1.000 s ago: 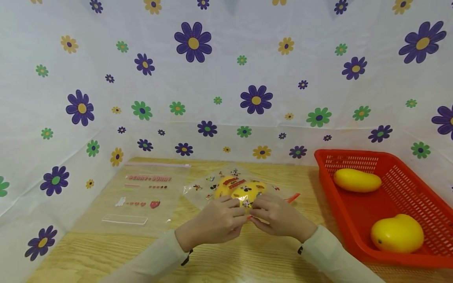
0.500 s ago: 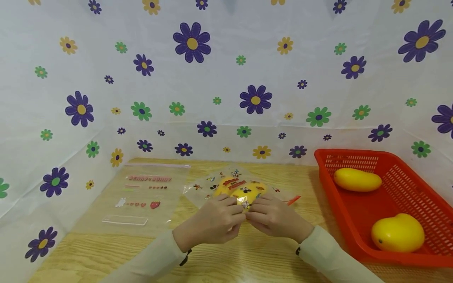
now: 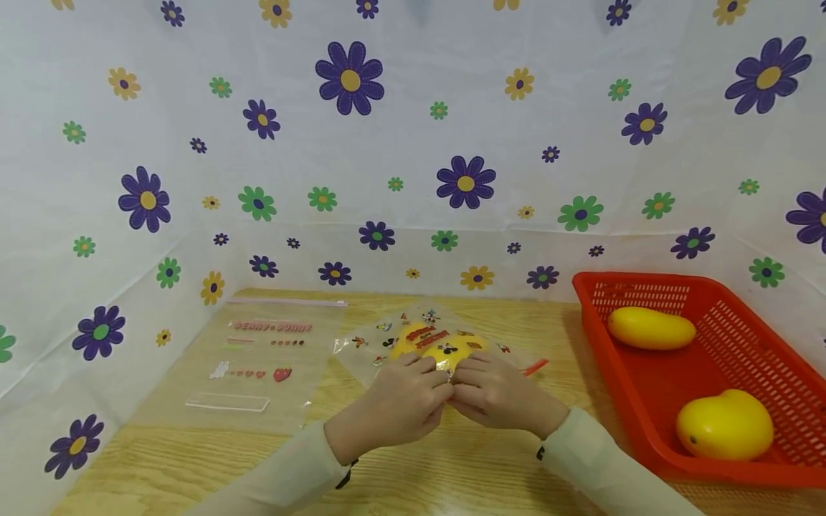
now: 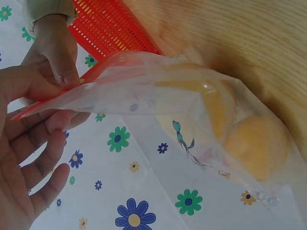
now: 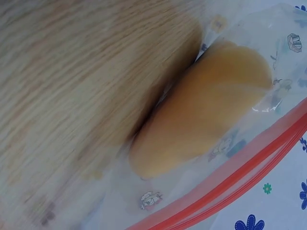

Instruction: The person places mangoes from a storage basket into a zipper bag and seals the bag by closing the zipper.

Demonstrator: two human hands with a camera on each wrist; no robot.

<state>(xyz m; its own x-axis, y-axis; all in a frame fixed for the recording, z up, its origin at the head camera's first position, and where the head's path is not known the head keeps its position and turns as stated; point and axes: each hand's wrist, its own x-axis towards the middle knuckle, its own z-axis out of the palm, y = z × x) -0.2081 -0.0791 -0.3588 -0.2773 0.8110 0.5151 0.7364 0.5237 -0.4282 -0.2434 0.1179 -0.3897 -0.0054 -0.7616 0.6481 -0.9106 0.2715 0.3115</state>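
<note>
A clear zip bag (image 3: 429,335) with cartoon prints lies on the table, two yellow mangoes (image 4: 256,146) inside it. Its red zip strip (image 5: 216,194) runs along the near edge, and one end (image 3: 535,368) sticks out beyond my right hand. My left hand (image 3: 403,398) pinches this strip between thumb and forefinger, other fingers loosely bent in the left wrist view. Close beside it, my right hand (image 3: 506,394) pinches the same edge. The right wrist view shows a mango (image 5: 201,110) through the plastic, but not the hand. The fingers partly hide the strip in the head view.
A red basket (image 3: 616,408) at the right holds two more yellow mangoes (image 3: 652,328). A flat clear zip bag (image 3: 258,351) with pink lettering lies at the left of the wooden table (image 3: 271,466). A flowered white sheet (image 3: 413,143) encloses the back and sides.
Both hands stay on the bag's zip edge and have shifted slightly. The red bit seen between the fingertips a second ago is now covered. The bag and mangoes lie nearly the same.
</note>
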